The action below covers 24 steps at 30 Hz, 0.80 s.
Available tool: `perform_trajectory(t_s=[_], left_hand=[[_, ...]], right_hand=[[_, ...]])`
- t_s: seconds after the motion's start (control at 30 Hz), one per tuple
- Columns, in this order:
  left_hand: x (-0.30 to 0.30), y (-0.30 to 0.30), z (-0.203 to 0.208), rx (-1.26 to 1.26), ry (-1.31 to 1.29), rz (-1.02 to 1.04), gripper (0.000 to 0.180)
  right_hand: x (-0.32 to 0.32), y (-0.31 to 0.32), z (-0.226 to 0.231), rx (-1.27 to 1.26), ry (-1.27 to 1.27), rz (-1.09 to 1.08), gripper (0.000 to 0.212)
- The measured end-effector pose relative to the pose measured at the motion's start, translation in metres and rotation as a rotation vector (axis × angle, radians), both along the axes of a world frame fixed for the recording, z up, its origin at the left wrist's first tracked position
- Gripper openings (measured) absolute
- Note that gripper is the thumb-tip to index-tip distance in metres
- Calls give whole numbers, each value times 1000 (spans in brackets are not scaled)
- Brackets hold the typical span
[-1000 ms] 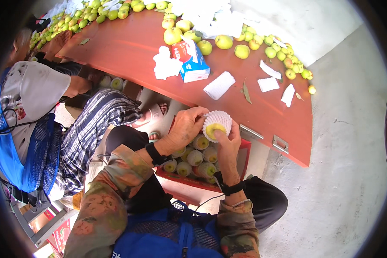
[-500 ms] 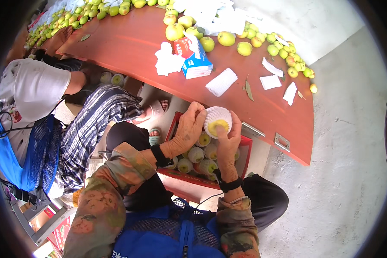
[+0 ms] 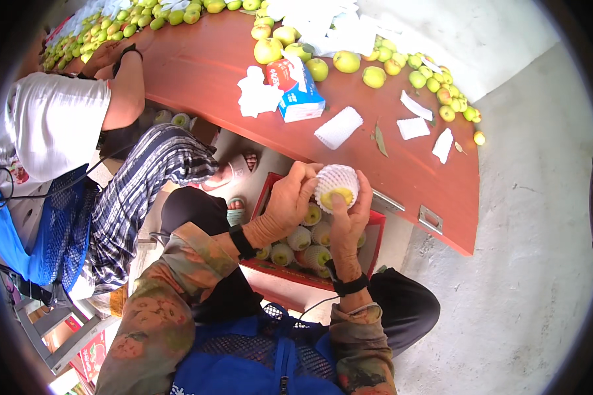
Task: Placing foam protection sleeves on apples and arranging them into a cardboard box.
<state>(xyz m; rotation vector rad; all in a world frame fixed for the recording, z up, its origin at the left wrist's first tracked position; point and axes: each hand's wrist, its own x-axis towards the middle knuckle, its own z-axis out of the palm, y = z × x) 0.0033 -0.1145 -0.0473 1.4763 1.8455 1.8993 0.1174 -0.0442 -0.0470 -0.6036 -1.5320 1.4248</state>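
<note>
Both hands hold one yellow-green fruit (image 3: 337, 196) that sits inside a white foam net sleeve (image 3: 337, 181). My left hand (image 3: 288, 201) grips the sleeve from the left, and my right hand (image 3: 349, 214) cups it from below and the right, thumb on the fruit. Under the hands stands a red crate (image 3: 374, 227) with several sleeved fruits (image 3: 299, 238) lying in it.
A long red-brown table (image 3: 204, 62) carries loose green and yellow fruits (image 3: 290, 36), spare foam sleeves (image 3: 338, 127), a blue and red box (image 3: 295, 89) and crumpled white tissue (image 3: 257, 95). Another person in a white shirt (image 3: 53, 122) and striped trousers sits at my left.
The hands have kept hold of the sleeved fruit and lifted it slightly above the crate. The person on the left has reached an arm onto the table.
</note>
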Motion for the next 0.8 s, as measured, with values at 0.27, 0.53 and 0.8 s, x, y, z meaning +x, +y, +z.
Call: perform_trajectory(t_s=[0.27, 0.53, 0.8], left_hand=[[12, -9, 0, -142, -581, -194, 13], [25, -10, -16, -82, -569, -193, 33], [33, -12, -37, -149, -523, -73, 31]], right_hand=[[6, -5, -2, -31, 30, -19, 57], [16, -8, -8, -90, 88, 70, 59], [20, -13, -24, -126, 121, 94, 60]])
